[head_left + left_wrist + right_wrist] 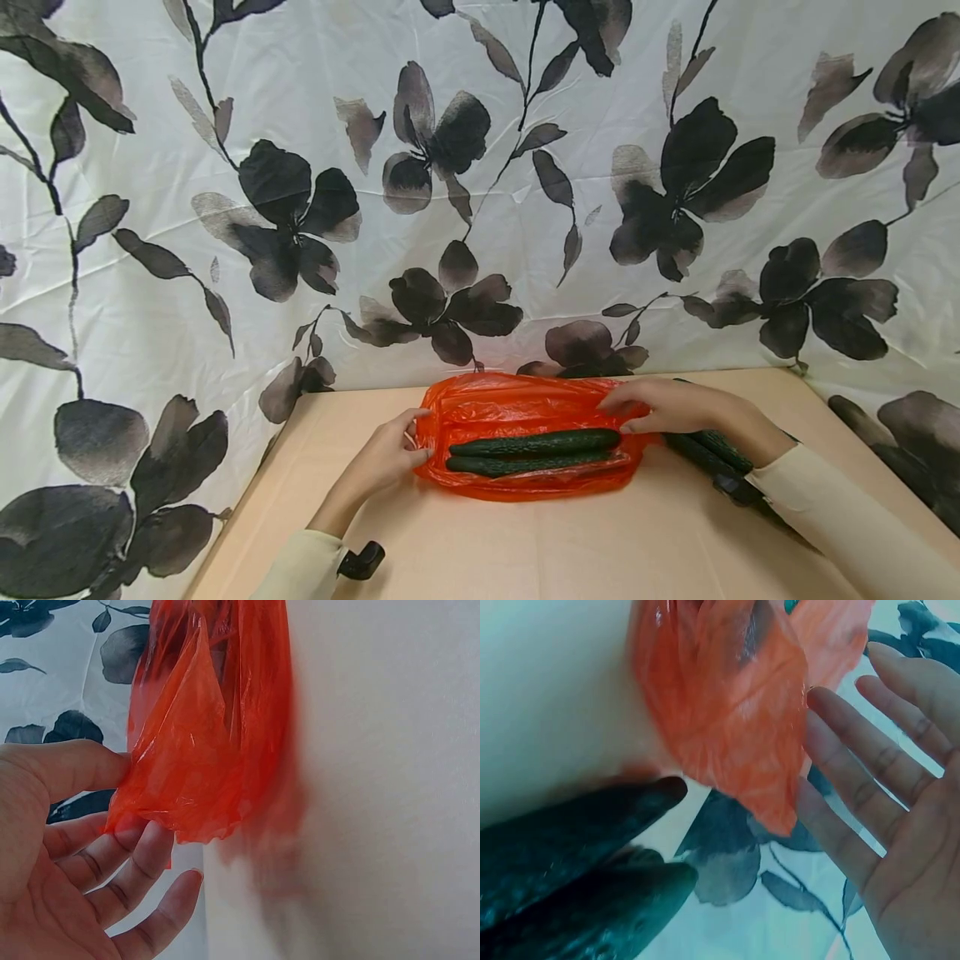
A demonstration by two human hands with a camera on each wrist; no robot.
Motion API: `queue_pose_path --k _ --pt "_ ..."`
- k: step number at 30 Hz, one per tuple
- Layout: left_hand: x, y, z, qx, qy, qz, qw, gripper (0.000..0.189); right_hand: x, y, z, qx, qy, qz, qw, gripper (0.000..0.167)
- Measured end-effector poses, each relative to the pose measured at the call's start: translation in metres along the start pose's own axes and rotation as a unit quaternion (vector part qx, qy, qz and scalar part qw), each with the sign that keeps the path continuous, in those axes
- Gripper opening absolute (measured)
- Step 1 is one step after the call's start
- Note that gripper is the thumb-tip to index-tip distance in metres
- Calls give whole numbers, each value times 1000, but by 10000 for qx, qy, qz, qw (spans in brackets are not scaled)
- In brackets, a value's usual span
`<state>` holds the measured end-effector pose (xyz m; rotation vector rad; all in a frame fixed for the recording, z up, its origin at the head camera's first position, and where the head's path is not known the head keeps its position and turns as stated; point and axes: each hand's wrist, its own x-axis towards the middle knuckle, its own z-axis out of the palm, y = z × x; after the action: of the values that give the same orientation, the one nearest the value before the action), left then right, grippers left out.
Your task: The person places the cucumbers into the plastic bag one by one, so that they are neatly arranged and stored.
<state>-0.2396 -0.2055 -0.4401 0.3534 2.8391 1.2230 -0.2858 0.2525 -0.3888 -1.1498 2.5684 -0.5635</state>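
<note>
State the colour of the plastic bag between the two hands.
The plastic bag is bright orange-red and partly see-through; the head view shows it best.

"Where's the plastic bag (517, 402) on your feed?"

"I have it at the far edge of the tabletop (570, 550), roughly midway between the left and right edges."

"And the cucumbers?"

"Two cucumbers in the bag (536, 443) lie side by side, lengthwise along that far edge. More cucumbers (699, 457) lie right of the bag, slanting toward the near right corner, partly under the right forearm from where I look."

"Hands?"

"I see the left hand (384, 448) at the bag's left end, the right hand (686, 408) at its right end."

"Behind?"

"Cloth (555, 225) rises past the far edge, and I see it beyond both side edges."
</note>
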Motion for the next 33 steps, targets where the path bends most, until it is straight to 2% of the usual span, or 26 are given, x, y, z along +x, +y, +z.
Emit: queue_pose_path --k 5,16,22,33 --pt "0 0 1 -9 -9 -5 10000 61 -11 6 -7 329 30 -10 9995 42" --pt "3 2 2 -3 36 -17 10000 61 -35 31 -21 470 266 43 9985 42" --pt "5 0 3 24 64 -6 10000 61 -48 48 -29 777 222 253 9964 45" --pt "4 1 4 48 75 -28 10000 61 -68 72 -43 722 273 694 9946 52"
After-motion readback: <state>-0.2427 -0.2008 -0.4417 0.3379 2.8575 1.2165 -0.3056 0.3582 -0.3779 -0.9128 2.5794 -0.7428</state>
